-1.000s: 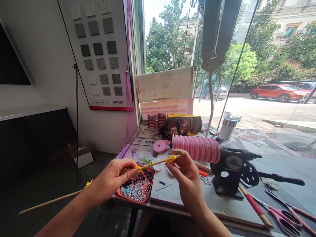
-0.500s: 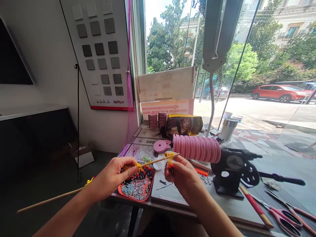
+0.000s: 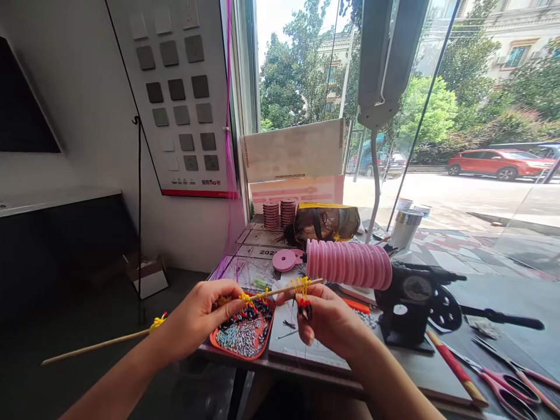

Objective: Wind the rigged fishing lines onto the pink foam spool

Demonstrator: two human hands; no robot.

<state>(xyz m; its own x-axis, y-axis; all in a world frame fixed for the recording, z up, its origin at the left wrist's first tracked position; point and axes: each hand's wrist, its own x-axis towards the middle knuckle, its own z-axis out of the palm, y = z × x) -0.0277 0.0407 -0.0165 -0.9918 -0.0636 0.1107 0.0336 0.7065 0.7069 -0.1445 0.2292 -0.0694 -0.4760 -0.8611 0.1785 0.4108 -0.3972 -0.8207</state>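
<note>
A thin wooden stick runs slantwise across the view, with knotted yellow loops along it. My left hand is closed around the stick, thumb and forefinger pinching it beside more yellow knots. By the stick's right end, my right hand has its fingers apart, around a hanging bunch of small black and red pieces on yellow thread. The bunch hangs from the stick against my fingers. Below my left hand, an orange-red tray holds many small metal, blue and black pieces.
Right of my hands stands a black hand-cranked machine carrying a pink ribbed roll. Scissors and a red-wrapped wooden stick lie at the right. Pink discs and a dark plastic bag sit further back.
My right hand's thumb has moved down, away from the black and red bunch, and the fingers have spread. The stick's right end sits slightly lower; its left end is slightly higher.
</note>
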